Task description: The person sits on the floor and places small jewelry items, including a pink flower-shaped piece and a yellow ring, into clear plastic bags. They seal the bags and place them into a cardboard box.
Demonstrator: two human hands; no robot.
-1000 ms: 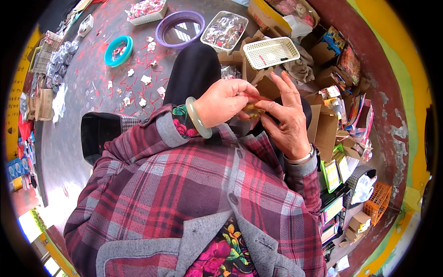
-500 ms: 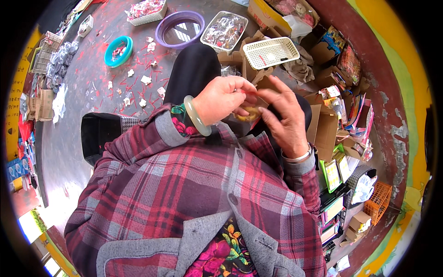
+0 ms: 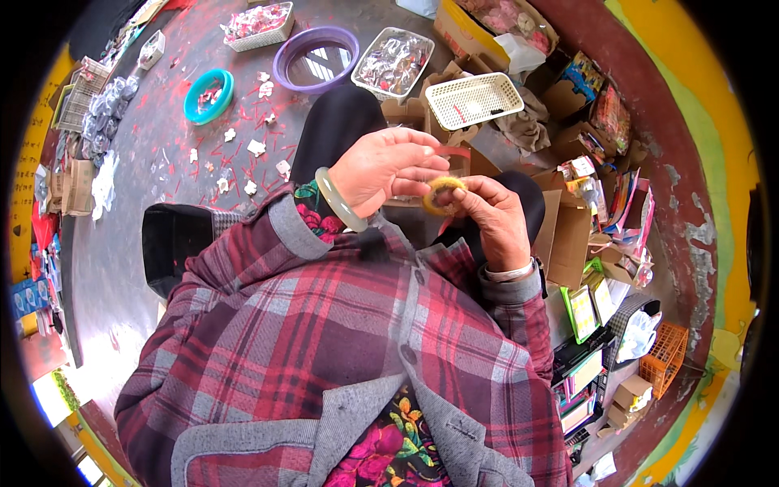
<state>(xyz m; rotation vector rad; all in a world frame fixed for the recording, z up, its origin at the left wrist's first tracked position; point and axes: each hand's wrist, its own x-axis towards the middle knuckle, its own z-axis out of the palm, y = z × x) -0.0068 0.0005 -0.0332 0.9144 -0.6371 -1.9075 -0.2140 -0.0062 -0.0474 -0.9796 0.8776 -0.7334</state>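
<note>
My right hand [image 3: 501, 223] pinches a fuzzy yellow ring [image 3: 444, 196] between thumb and fingers, above my lap. Close beside it on the left, my left hand [image 3: 381, 170] has its thumb and forefinger at the end of a thin red strip [image 3: 454, 152]. The other left fingers extend toward the ring. Something clear, like plastic film, seems to hang below the strip, though its outline is hard to make out.
Ahead on the floor are a purple basin [image 3: 316, 59], a teal bowl [image 3: 208, 96] and a basket of small wrapped items [image 3: 394, 62]. A cream basket [image 3: 475, 101] rests on cardboard boxes at right. White scraps and red strips litter the floor. A black-lined box [image 3: 180, 247] stands at left.
My hands have moved slightly apart. The yellow ring, partly hidden behind my fingers before, now shows plainly in my right hand. The red strip has come into sight at my left fingertips.
</note>
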